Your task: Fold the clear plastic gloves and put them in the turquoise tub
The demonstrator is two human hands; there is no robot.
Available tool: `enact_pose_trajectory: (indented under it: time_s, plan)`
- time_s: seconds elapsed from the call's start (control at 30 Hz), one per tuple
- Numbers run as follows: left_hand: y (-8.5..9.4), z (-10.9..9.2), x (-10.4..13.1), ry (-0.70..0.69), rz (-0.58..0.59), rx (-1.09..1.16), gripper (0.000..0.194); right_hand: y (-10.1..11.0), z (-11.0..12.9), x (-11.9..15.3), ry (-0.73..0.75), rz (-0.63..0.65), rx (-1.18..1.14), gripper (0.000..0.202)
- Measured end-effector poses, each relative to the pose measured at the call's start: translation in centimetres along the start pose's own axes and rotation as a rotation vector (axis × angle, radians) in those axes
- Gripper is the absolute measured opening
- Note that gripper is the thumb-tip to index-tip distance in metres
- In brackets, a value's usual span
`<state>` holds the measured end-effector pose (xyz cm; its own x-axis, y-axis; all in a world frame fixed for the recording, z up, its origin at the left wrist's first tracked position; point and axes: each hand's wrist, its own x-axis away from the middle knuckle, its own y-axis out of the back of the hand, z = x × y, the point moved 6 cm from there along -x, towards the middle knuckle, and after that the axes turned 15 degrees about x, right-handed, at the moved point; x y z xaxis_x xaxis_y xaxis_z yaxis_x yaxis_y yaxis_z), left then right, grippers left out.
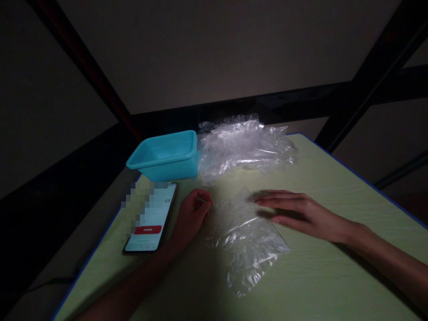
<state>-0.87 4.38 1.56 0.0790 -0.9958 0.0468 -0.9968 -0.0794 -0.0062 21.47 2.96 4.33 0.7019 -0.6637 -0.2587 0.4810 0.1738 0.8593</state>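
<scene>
A thin clear plastic bag (pixel 249 240) lies crinkled on the light green table between my hands. My left hand (pixel 195 209) is curled at the bag's left edge, fingers bent and thumb against them; whatever they pinch is too small to make out. My right hand (pixel 294 209) hovers at the bag's upper right, fingers stretched out and thumb apart, holding nothing. Beyond the bag, a pile of clear plastic bags (pixel 244 145) is spread at the back of the table.
An open turquoise plastic basket (pixel 167 167) stands at the back left beside the pile. A lit phone (pixel 152 223) lies left of my left hand. The table (pixel 351 214) has a blue edge, with a dark-framed wall behind it.
</scene>
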Motion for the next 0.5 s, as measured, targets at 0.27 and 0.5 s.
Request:
enact_pose_trajectory:
  time_s: [0.27,0.5]
  plan:
    - [-0.2,-0.2,0.1,-0.023,0.017,0.026,0.010,-2.9,0.3,0.1,0.151,0.288,0.284,0.074]
    - [-0.2,-0.1,0.0,-0.013,-0.006,0.034,0.013,-3.1,-0.6,0.4,0.097,0.294,0.370,0.075]
